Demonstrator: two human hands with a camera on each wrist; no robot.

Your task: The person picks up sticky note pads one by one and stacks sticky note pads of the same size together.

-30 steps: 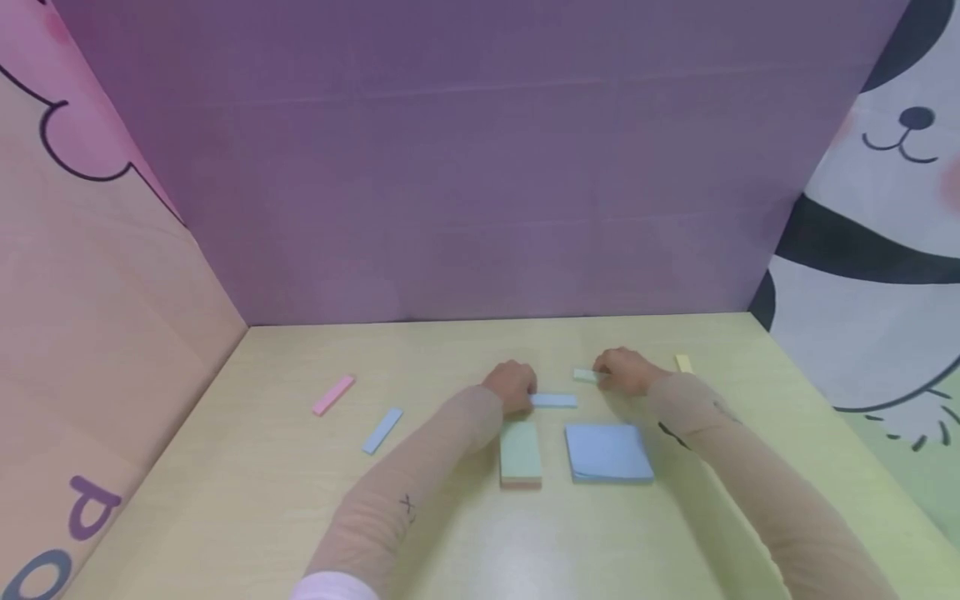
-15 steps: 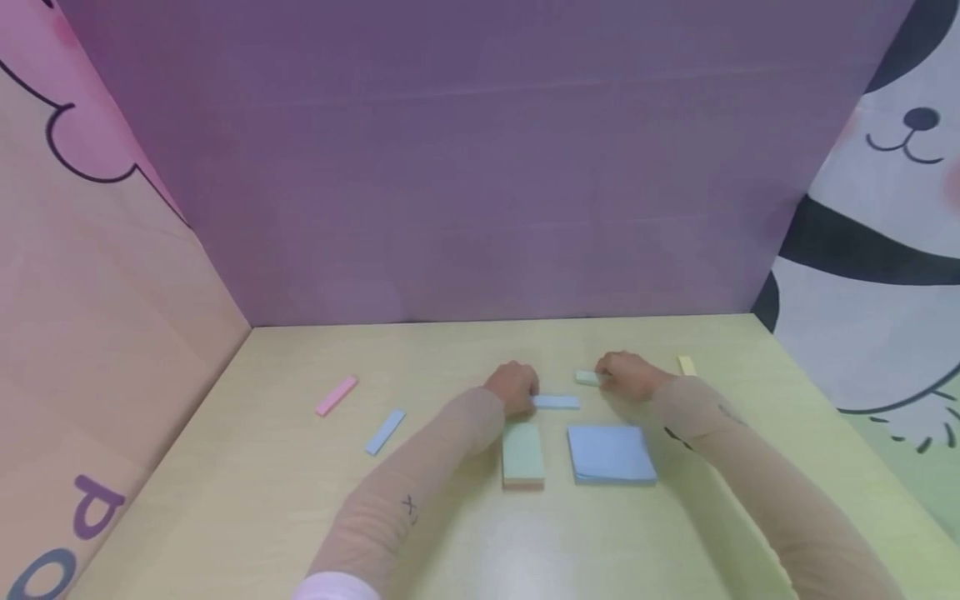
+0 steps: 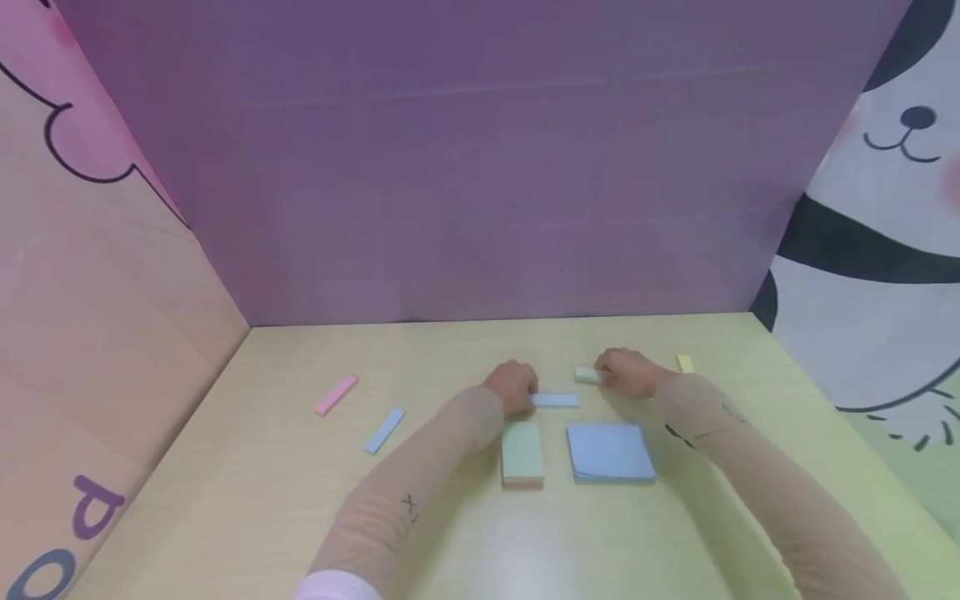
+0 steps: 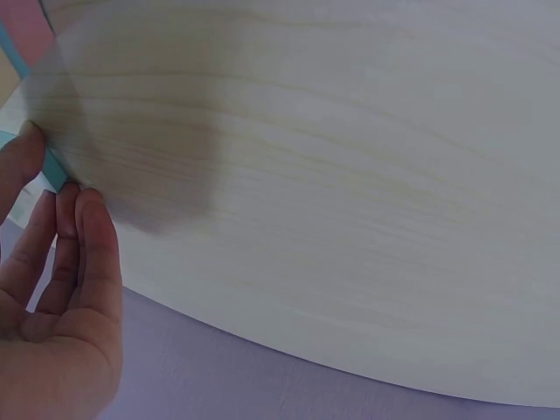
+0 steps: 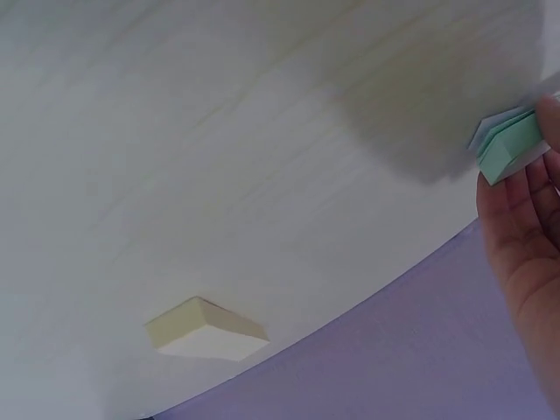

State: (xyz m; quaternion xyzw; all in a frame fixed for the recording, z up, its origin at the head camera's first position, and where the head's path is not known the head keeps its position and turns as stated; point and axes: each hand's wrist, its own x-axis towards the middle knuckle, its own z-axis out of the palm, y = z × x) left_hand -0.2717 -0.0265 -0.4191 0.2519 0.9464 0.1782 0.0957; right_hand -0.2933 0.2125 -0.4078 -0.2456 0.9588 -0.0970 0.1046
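My left hand (image 3: 512, 388) pinches the left end of a narrow light-blue sticky-note pad (image 3: 557, 401) lying crosswise on the table. In the left wrist view, the thumb and fingertips close on the pad's end (image 4: 54, 171). Farther back and to the right, my right hand (image 3: 628, 372) pinches a narrow pale-green sticky-note pad (image 3: 587, 375), whose right part the fingers hide. The right wrist view shows layered edges on this green pad (image 5: 512, 144). Just in front of the left hand lies a green-topped sticky-note stack (image 3: 522, 452). A larger blue sticky-note pad (image 3: 611, 452) sits right of it.
A narrow pink pad (image 3: 337, 395) and another narrow blue pad (image 3: 386, 431) lie on the left of the table (image 3: 225, 500). Beyond the right wrist is a narrow yellow pad (image 3: 686, 364). A purple backdrop (image 3: 480, 167) rises at the table's far edge.
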